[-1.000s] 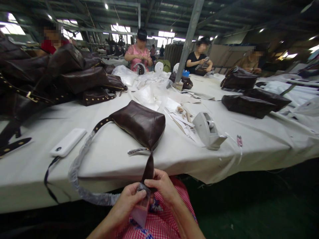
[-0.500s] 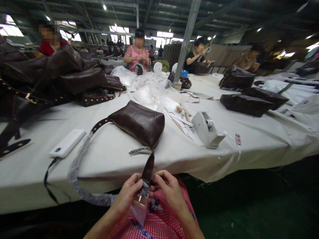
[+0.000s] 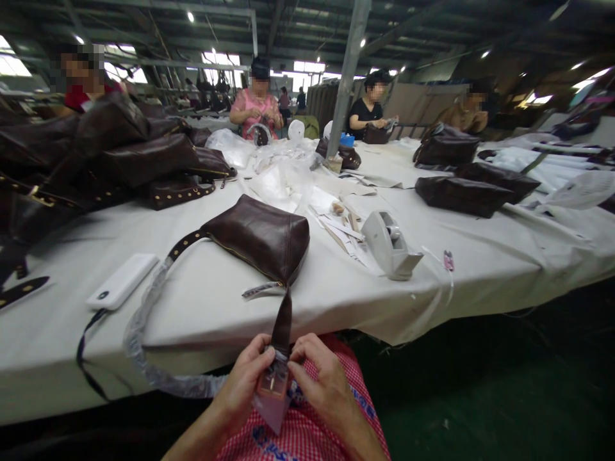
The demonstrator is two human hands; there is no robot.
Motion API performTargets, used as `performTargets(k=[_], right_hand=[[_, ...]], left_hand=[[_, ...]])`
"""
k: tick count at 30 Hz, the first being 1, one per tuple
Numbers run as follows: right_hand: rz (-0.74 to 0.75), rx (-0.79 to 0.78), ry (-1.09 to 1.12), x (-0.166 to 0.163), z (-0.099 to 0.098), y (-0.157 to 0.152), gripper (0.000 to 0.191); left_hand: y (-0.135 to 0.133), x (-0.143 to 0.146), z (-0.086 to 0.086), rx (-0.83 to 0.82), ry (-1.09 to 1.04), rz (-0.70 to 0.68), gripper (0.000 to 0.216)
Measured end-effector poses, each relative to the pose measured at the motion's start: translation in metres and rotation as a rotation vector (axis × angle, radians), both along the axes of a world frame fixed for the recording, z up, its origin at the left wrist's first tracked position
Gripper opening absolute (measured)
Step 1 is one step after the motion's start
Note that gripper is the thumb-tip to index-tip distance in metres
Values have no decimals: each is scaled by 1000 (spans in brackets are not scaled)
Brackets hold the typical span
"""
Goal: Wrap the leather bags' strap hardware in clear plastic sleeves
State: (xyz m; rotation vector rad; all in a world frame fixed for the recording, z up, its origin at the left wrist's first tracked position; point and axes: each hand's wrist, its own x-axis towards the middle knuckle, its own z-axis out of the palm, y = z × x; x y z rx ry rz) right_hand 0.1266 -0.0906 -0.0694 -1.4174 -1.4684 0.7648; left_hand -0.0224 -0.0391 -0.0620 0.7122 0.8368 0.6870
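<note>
Fingers of your left hand [image 3: 244, 372] grip the strap [image 3: 282, 323] by its wrapped buckle [image 3: 273, 384]. Your right hand [image 3: 323, 379] curls at the strap's other edge; I cannot tell whether it pinches anything. The strap leads up to the bag [image 3: 262, 235] on the worktop [image 3: 353, 304], left of the dispenser [image 3: 388, 246].

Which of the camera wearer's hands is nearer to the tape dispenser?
Right. The right hand is below and left of the tape dispenser in view; the left hand, holding the brown strap, is farther left.
</note>
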Motion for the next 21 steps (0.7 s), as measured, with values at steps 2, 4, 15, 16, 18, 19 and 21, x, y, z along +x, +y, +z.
performTargets(k=[2, 4, 15, 16, 18, 19, 21], right_hand=[[5, 2, -4, 0, -2, 1, 17], [16, 4, -2, 0, -3, 2, 18], [93, 29, -16, -2, -12, 4, 14], [105, 35, -40, -2, -12, 4, 14], [125, 63, -108, -1, -12, 4, 13], [133, 83, -146, 0, -12, 4, 12], [139, 130, -215, 0, -13, 5, 12]], left_hand=[[0, 1, 0, -2, 6, 1, 40], [0, 0, 0, -8, 10, -3, 41], [2, -6, -7, -5, 25, -45, 36], [3, -5, -8, -1, 29, -46, 35], [6, -5, -7, 7, 38, -52, 35], [8, -6, -7, 12, 44, -59, 35], [11, -6, -5, 17, 69, -82, 36]])
